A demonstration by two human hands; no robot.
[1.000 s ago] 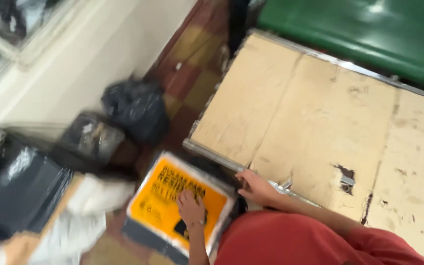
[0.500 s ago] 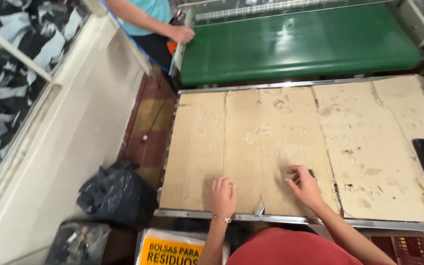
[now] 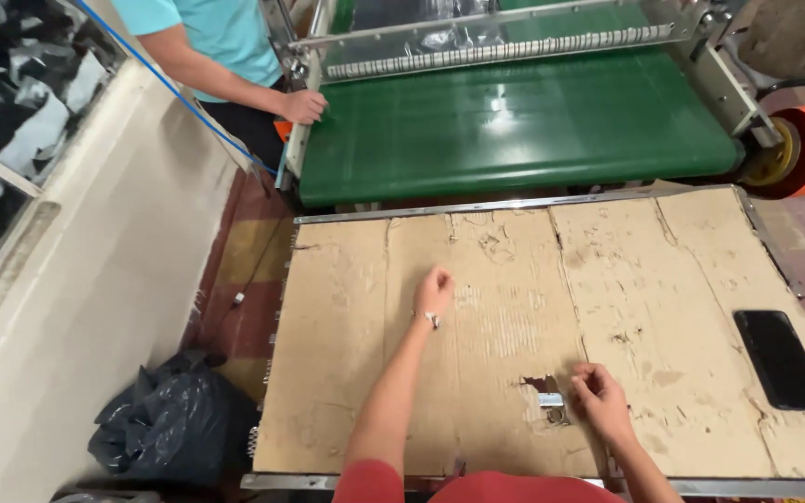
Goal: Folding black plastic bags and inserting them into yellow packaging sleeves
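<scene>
Torn patch [image 3: 544,391]: lower centre of the frame, a ragged hole in the cardboard sheet [image 3: 514,317] where a bit of metal shows through; it is the thing nearest the right hand.
Right hand [image 3: 600,402]: just right of the patch, fingers curled loosely with the tips on the cardboard at the hole's edge; it grips nothing that can be seen.
Left hand [image 3: 434,292]: middle of the frame, closed into a loose fist that rests on the sheet; whether anything lies inside it cannot be told.
Doing it well (judgement): the left hand pressing flat beside the tear would keep the worn sheet from lifting or ripping further under the right fingertips.
Worktop [image 3: 514,204]: metal-edged, wholly covered by the scuffed cardboard.
Phone [image 3: 782,359]: dark, flat, right of frame, well apart from both hands.
Green belt [image 3: 514,130]: upper frame, beyond the worktop; another person's hand [image 3: 304,105] rests at its left side.
Black bag [image 3: 174,419]: on the floor, lower left.
</scene>
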